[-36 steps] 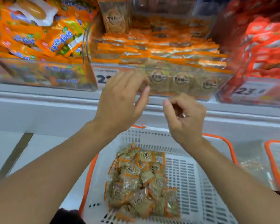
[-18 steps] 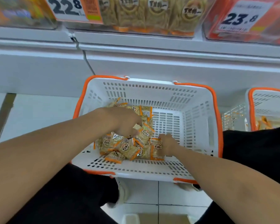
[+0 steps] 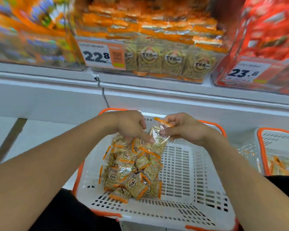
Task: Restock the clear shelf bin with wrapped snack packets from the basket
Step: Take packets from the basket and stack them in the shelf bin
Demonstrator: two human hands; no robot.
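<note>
Both hands up over basket w/ packets, bin above on shelf.
Right hand (image 3: pixel 185 129) pinches one crinkly clear packet (image 3: pixel 158 135), orange sealed edge, raised above the pile; left hand (image 3: pixel 132 125) curled round a bunch of packets (image 3: pixel 122 139), index finger out. Rest of pile (image 3: pixel 132 172) loose in white slotted plastic basket (image 3: pixel 190 180), orange rim. Clear shelf bin (image 3: pixel 157 52) holds flat stacked rows, 22.8 tag (image 3: pixel 101 55). Vs 0.5 s ago: hands were down in pile, now lifted; view tilted up, blurry.
</note>
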